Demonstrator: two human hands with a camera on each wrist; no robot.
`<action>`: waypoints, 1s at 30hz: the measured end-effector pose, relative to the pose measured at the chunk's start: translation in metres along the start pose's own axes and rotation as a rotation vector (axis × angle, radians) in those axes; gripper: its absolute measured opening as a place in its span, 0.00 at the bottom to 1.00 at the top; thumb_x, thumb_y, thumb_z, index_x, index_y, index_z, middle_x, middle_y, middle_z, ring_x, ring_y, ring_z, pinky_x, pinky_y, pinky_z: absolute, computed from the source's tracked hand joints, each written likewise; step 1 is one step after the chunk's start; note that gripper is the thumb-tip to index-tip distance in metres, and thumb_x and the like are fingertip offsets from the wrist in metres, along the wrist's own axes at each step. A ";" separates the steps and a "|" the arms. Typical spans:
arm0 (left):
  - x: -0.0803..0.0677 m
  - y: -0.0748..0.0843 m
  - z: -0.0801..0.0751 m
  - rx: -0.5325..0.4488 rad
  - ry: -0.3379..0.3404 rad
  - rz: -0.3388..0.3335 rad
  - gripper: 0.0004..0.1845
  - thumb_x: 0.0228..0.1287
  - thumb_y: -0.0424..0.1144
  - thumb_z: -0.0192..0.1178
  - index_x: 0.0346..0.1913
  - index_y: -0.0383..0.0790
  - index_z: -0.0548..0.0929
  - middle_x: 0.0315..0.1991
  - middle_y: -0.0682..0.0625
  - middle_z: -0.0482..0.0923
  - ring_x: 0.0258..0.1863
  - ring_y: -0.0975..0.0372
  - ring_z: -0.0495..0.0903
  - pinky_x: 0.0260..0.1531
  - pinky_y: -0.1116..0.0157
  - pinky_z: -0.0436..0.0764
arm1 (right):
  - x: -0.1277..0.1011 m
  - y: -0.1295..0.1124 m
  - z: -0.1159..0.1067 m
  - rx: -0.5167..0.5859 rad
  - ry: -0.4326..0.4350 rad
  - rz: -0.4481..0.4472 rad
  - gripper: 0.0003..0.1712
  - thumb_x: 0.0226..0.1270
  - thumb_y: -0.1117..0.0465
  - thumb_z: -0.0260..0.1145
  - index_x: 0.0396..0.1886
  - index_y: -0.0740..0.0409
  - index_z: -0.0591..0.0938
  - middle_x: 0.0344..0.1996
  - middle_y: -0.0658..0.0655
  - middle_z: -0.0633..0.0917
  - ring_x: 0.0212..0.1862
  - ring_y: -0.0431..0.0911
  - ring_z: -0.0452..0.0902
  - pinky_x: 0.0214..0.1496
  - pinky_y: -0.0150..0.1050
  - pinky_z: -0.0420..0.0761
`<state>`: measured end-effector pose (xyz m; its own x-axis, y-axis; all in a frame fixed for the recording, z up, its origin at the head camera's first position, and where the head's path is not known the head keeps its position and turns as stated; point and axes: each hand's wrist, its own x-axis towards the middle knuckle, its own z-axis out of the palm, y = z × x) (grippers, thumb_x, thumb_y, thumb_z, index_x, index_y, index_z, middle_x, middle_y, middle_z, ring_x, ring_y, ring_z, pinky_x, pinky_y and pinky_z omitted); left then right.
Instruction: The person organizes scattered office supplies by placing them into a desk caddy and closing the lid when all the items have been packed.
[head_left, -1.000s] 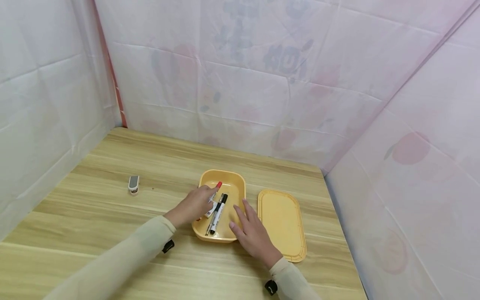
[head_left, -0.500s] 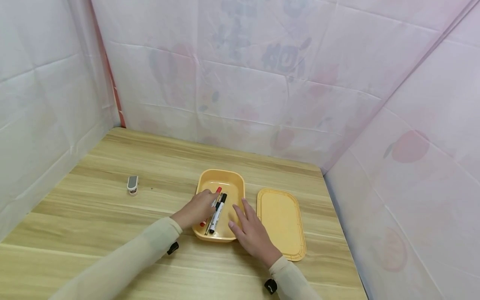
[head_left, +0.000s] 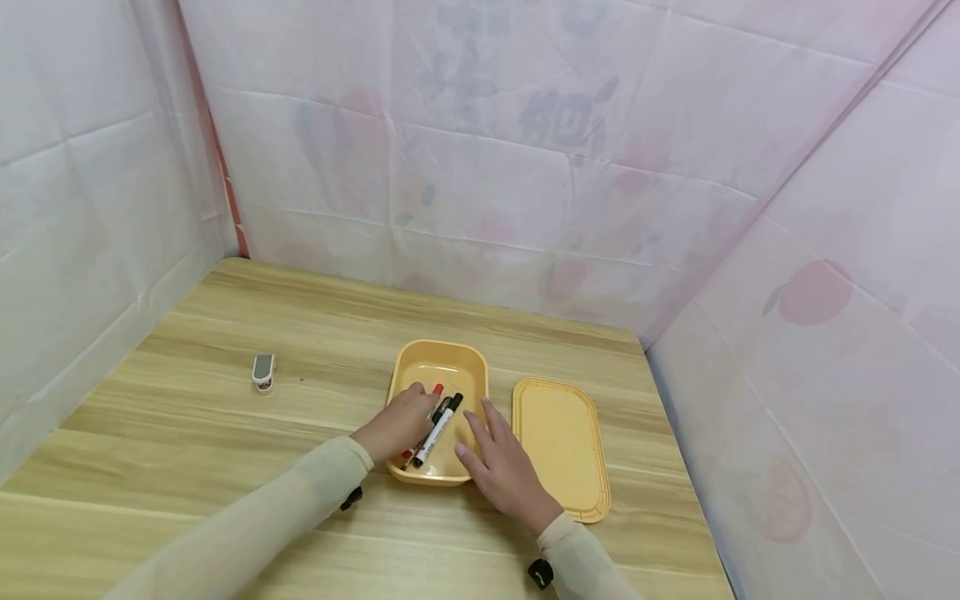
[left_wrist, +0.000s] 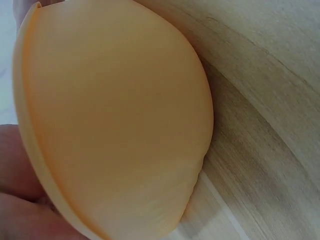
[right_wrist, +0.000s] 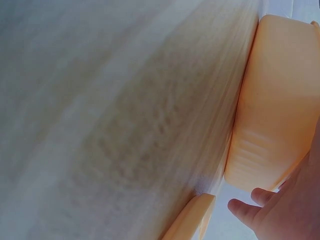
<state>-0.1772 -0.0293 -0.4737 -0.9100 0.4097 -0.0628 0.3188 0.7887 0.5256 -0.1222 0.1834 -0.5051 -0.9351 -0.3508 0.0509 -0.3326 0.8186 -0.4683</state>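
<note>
Black-capped white marker [head_left: 438, 429] lies slantwise inside the yellow box [head_left: 442, 367], in the head view, with a dark pen [head_left: 443, 407] just beside it. Red ends of a red marker [head_left: 438, 389] show on either side of the left hand [head_left: 403, 419], which reaches over the box's left rim; whether its fingers grip anything cannot be told. The right hand [head_left: 508, 471] has its fingers spread at the right rim, near the lid [head_left: 562, 442] on the wooden table [head_left: 330, 308]. A stapler-like item [head_left: 263, 372] sits well apart, on the left.

In the left wrist view, the box's outer wall hides most of the left hand.

In the right wrist view, the right hand's fingertips stand apart near the box, the lid's edge below.
</note>
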 end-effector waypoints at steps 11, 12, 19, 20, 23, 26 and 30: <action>-0.004 0.001 -0.001 -0.008 0.004 0.018 0.25 0.65 0.33 0.67 0.65 0.34 0.79 0.48 0.43 0.75 0.41 0.58 0.73 0.44 0.60 0.78 | 0.001 0.000 0.000 -0.003 0.003 -0.004 0.39 0.76 0.30 0.41 0.80 0.41 0.60 0.82 0.51 0.47 0.81 0.54 0.49 0.74 0.62 0.62; -0.005 0.001 -0.002 -0.011 0.008 0.021 0.26 0.65 0.33 0.67 0.66 0.34 0.78 0.49 0.43 0.75 0.42 0.57 0.72 0.45 0.60 0.78 | 0.001 0.000 0.000 -0.003 0.004 -0.005 0.39 0.77 0.30 0.41 0.80 0.41 0.60 0.82 0.51 0.47 0.81 0.54 0.49 0.74 0.62 0.62; -0.006 0.004 -0.004 0.089 0.036 0.067 0.28 0.66 0.39 0.68 0.67 0.39 0.77 0.51 0.45 0.76 0.45 0.57 0.72 0.44 0.60 0.78 | 0.001 0.001 -0.001 -0.010 0.002 -0.008 0.40 0.77 0.31 0.41 0.80 0.45 0.60 0.82 0.53 0.47 0.81 0.54 0.48 0.74 0.63 0.62; -0.006 0.004 -0.005 0.110 0.038 0.076 0.28 0.66 0.40 0.68 0.67 0.40 0.77 0.51 0.45 0.76 0.46 0.57 0.73 0.43 0.61 0.78 | 0.001 0.001 -0.002 -0.010 0.001 -0.006 0.40 0.78 0.31 0.42 0.80 0.46 0.60 0.82 0.53 0.47 0.81 0.54 0.48 0.74 0.63 0.62; -0.006 0.005 -0.005 0.147 0.044 0.096 0.28 0.66 0.43 0.68 0.68 0.41 0.77 0.53 0.45 0.76 0.47 0.57 0.73 0.43 0.61 0.78 | 0.001 0.001 -0.002 -0.010 -0.002 -0.001 0.39 0.78 0.33 0.44 0.80 0.46 0.60 0.82 0.53 0.47 0.81 0.55 0.48 0.74 0.63 0.62; -0.006 0.005 -0.005 0.178 0.043 0.098 0.29 0.66 0.45 0.68 0.68 0.43 0.77 0.56 0.45 0.76 0.49 0.56 0.73 0.44 0.61 0.79 | 0.001 0.001 -0.002 -0.015 -0.007 0.005 0.39 0.78 0.32 0.43 0.80 0.45 0.60 0.82 0.52 0.46 0.81 0.55 0.48 0.74 0.63 0.62; -0.006 0.006 -0.006 0.209 0.053 0.107 0.29 0.65 0.47 0.69 0.67 0.44 0.78 0.58 0.44 0.76 0.51 0.54 0.74 0.44 0.58 0.79 | 0.001 0.002 -0.002 -0.024 -0.011 0.010 0.39 0.78 0.32 0.42 0.80 0.43 0.59 0.83 0.52 0.46 0.81 0.54 0.48 0.74 0.63 0.62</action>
<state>-0.1717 -0.0297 -0.4652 -0.8791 0.4756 0.0308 0.4567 0.8222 0.3396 -0.1238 0.1857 -0.5045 -0.9369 -0.3476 0.0362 -0.3263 0.8327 -0.4473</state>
